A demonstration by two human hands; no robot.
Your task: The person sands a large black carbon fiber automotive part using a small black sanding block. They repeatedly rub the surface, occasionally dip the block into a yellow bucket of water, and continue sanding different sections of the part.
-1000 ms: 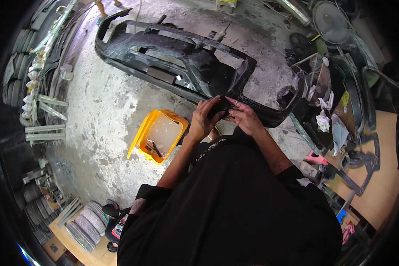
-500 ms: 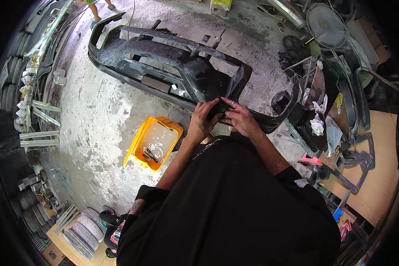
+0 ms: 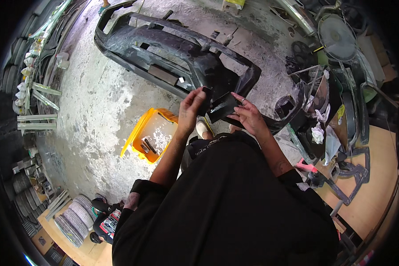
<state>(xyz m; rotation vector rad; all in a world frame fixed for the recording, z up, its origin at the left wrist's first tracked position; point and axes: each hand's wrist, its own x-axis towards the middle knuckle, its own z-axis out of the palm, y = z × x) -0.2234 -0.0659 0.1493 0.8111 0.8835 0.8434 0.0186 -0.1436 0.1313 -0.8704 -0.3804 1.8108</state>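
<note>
My left hand (image 3: 192,107) pinches a narrow dark piece of sheet (image 3: 205,100) between thumb and fingers. In my right hand (image 3: 250,116) is a thin, flat black sheet (image 3: 222,108) that looks like sandpaper, gripped at its right edge and tilted. The two dark pieces lie close side by side; whether they still join at some point I cannot tell. Just beyond my hands a black car bumper (image 3: 164,46) rests on the floor, worn and dusty grey in patches. A brown block (image 3: 162,74) and a small white piece (image 3: 181,80) sit on it.
Left of my legs stands a yellow tub (image 3: 139,127) holding cloudy liquid and dark items (image 3: 148,146). Fan (image 3: 337,37), frames and crumpled paper (image 3: 317,133) crowd the right, beside a wooden board (image 3: 377,177). Another person (image 3: 103,221) is at lower left, near stacked rolls (image 3: 77,221).
My hands have moved apart, and the black sheet between them now shows as two dark pieces. The view has shifted slightly.
</note>
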